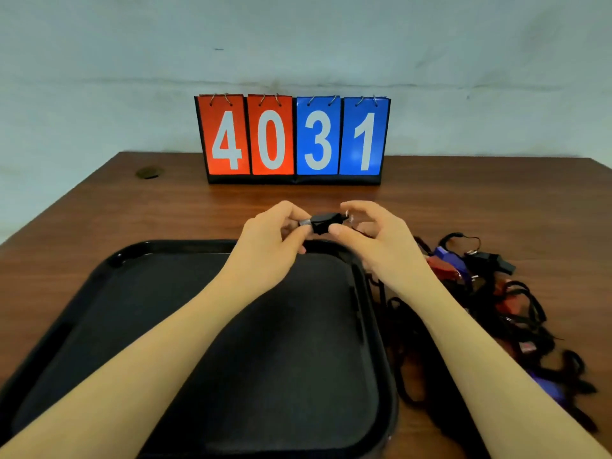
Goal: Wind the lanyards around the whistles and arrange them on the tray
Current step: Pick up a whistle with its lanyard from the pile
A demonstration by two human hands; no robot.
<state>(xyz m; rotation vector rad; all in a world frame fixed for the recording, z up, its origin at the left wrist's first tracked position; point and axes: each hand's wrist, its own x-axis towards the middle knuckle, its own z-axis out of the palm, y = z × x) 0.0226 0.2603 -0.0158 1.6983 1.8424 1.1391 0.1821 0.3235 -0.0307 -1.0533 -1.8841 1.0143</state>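
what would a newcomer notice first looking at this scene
Probably the flip scoreboard at the back of the wooden table, reading 4031 in red and blue. Next, the left hand and right hand holding a black whistle above the black tray. A tangled pile of whistles and lanyards lies right of the tray.

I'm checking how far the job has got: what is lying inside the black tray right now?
No whistle shows on the visible floor of the tray. Both forearms cross above it and hide strips of it. The left hand and right hand hold a black whistle above its far rim.
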